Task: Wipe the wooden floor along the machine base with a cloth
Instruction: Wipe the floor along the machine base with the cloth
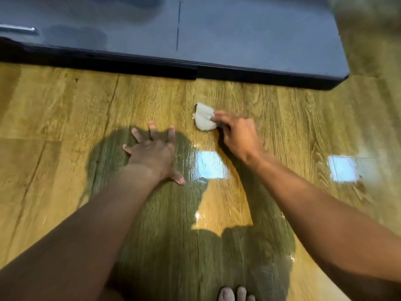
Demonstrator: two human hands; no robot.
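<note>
A small white cloth (204, 119) lies bunched on the wooden floor (65, 109), a short way in front of the dark machine base (249, 46). My right hand (236, 135) grips the cloth's right edge with curled fingers and holds it against the planks. My left hand (152, 152) rests flat on the floor to the cloth's left, fingers spread and straight. The base's black lower edge (152, 66) runs across the view from left to right.
The base ends in a rounded corner (340, 77) at the right, with more floor beyond it. A metal bar (19, 30) shows at the upper left. My bare toes (235, 294) sit at the bottom edge. Bright window reflections (211, 164) gleam on the glossy planks.
</note>
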